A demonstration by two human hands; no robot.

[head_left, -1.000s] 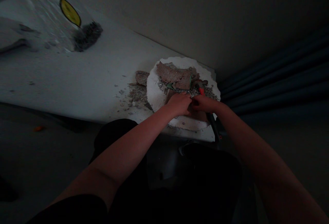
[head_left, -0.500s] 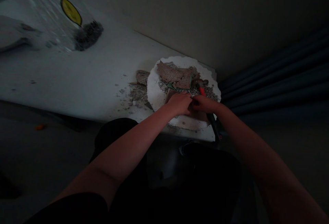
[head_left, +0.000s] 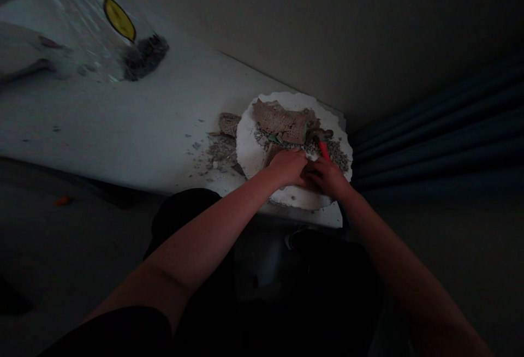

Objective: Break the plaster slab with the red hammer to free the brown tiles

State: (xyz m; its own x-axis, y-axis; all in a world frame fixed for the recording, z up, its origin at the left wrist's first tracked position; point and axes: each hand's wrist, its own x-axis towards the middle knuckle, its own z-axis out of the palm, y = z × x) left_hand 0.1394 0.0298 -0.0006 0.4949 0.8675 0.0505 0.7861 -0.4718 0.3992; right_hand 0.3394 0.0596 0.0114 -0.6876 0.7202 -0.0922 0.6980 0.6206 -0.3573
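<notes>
Since the earlier frame, the right hand [head_left: 329, 177] has shifted toward 6 o'clock. Both hands, left [head_left: 289, 166] included, touch the slab [head_left: 272, 153] at the disc's [head_left: 249, 147] 6 o'clock, grip unclear; seemingly working it, which calls for steady left-hand support.

Dim grey light is falling over the scene, its source hard to tell, and the round white wavy-edged slab [head_left: 250, 141] is showing brightest. Deep shadow is swallowing the black fabric trousers [head_left: 335, 275] and darkening the blue pleated curtain [head_left: 442, 141], while faint glints are streaking the clear printed plastic bag [head_left: 76, 16]. Softness is blurring fine detail, and wide-angle distortion is stretching the bare forearms [head_left: 200, 237].
</notes>
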